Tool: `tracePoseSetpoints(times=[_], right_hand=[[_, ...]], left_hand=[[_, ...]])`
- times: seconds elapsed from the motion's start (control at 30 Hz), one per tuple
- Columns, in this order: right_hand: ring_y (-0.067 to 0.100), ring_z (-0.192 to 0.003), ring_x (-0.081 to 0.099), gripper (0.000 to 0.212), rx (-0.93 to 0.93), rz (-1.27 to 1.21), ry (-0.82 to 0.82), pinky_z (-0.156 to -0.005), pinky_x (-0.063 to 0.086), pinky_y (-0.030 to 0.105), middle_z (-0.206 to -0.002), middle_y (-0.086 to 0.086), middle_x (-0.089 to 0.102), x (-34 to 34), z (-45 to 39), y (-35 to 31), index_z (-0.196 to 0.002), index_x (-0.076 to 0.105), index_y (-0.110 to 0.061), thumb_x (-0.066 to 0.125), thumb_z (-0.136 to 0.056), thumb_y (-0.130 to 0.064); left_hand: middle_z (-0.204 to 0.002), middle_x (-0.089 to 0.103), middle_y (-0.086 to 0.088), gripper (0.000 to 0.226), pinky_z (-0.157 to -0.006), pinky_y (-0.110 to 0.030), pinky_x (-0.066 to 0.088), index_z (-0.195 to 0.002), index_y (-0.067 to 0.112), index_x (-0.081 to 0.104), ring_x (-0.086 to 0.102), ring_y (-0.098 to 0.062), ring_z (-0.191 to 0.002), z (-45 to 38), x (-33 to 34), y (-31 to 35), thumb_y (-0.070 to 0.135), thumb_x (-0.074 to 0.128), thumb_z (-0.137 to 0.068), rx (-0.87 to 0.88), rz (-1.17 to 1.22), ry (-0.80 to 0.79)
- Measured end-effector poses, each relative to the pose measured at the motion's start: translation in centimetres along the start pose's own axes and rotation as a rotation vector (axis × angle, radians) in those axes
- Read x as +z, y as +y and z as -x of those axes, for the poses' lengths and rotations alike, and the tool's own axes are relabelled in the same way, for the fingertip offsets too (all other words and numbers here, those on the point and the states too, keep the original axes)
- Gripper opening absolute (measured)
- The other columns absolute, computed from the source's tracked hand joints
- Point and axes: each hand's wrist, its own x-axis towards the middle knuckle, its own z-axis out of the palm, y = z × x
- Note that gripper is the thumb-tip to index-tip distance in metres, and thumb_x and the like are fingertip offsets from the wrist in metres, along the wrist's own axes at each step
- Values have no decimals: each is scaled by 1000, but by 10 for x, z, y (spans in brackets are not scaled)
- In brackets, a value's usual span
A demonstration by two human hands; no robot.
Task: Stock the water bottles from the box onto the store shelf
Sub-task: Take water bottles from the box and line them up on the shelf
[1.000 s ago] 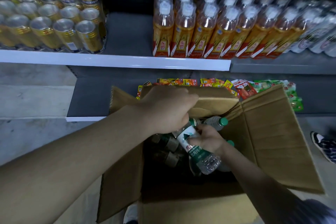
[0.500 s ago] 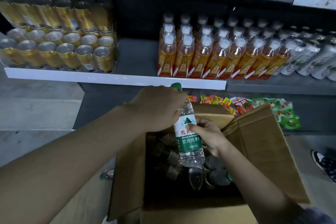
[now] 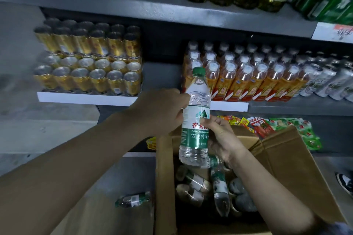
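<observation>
A water bottle with a green cap and green label is now held upright at the centre of the frame, lifted clear above the open cardboard box at lower centre; a second ago it lay tilted down among the others inside the box, and half a second ago it was only partly raised. It is gripped by both hands: the left hand is curled round its upper part from the left, and the right hand is wrapped round the label from the right, thumb on the front. The view has also tilted upward, so that more shelving is seen. More bottles are left lying loose in the box, and one bottle lies outside it at lower left. On the shelf across the middle of the frame, a bare gap is seen between the gold cans at left and the orange drink bottles at right, directly behind the raised bottle. The pick is judged complete; placing onto the shelf is not yet done, and that gap is the likely spot. Much stock remains.
</observation>
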Motion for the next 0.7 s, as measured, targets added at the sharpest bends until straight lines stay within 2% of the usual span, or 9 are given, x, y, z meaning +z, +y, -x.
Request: tracePoseSetpoints(times=[0.1, 0.2, 0.27, 0.4, 0.47, 0.53, 0.6, 0.67, 0.7], right_hand=[[12, -65, 65, 5, -31, -22, -11, -62, 56, 23, -70, 1, 71, 28, -5, -5, -80, 62, -7, 57, -80, -5], [11, -65, 67, 12, -43, -32, -31, -63, 57, 23, -71, 1, 72, 60, -9, -7, -82, 62, -8, 52, -84, -1], [10, -67, 68, 14, -59, -44, -42, -66, 58, 23, -72, 0, 73, 81, -12, -7, -87, 61, -8, 51, -84, 2], [8, -66, 68, 22, -123, -28, -65, -58, 55, 20, -71, -3, 73, 122, -17, -5, -92, 58, -11, 55, -81, 7], [11, -71, 69, 30, -164, 2, -53, -62, 56, 23, -78, -1, 73, 140, -20, -4, -99, 58, -9, 65, -71, 2], [14, -75, 69, 41, -197, 47, -23, -63, 55, 24, -82, 0, 73, 157, -24, -5, -106, 56, -6, 67, -66, -2], [14, -72, 68, 37, -234, 72, 0, -60, 54, 23, -79, -1, 73, 171, -27, -8, -106, 54, -6, 64, -73, 7], [13, -72, 68, 36, -263, 86, 1, -59, 54, 22, -78, -2, 72, 184, -31, -13, -106, 53, -6, 61, -75, 11], [13, -74, 68, 41, -280, 103, 3, -61, 54, 23, -81, -2, 72, 189, -33, -17, -107, 53, -7, 65, -71, 9]], left_hand=[[-105, 57, -2, 24, -68, -29, 38, -113, 18, 52, 54, -21, -94, 20, -22, -22, 26, 43, -93, 43, 17, 123], [-103, 58, 0, 22, -72, -32, 44, -108, 19, 54, 54, -21, -93, 34, -27, -54, 26, 45, -90, 34, 12, 152], [-96, 60, 0, 22, -68, -36, 45, -99, 17, 57, 56, -23, -87, 43, -31, -76, 28, 42, -87, 50, 25, 210], [-74, 64, -5, 23, -53, -37, 49, -81, 11, 62, 59, -29, -65, 64, -44, -116, 24, 45, -72, 85, 46, 276], [-69, 63, -4, 27, -47, -30, 44, -77, 12, 62, 55, -25, -58, 73, -49, -134, 26, 40, -74, 83, 22, 288], [-62, 60, -1, 30, -40, -19, 26, -70, 14, 61, 49, -20, -50, 81, -55, -152, 29, 35, -72, 105, -10, 332], [-67, 62, 0, 36, -42, -22, 23, -74, 15, 61, 55, -22, -56, 88, -60, -165, 32, 29, -72, 70, -23, 296], [-78, 63, 0, 43, -52, -29, 35, -84, 15, 61, 58, -25, -70, 91, -61, -179, 35, 25, -73, 38, -29, 281], [-78, 63, -1, 44, -54, -30, 38, -85, 14, 61, 58, -26, -71, 92, -62, -185, 35, 25, -73, 39, -25, 288]])
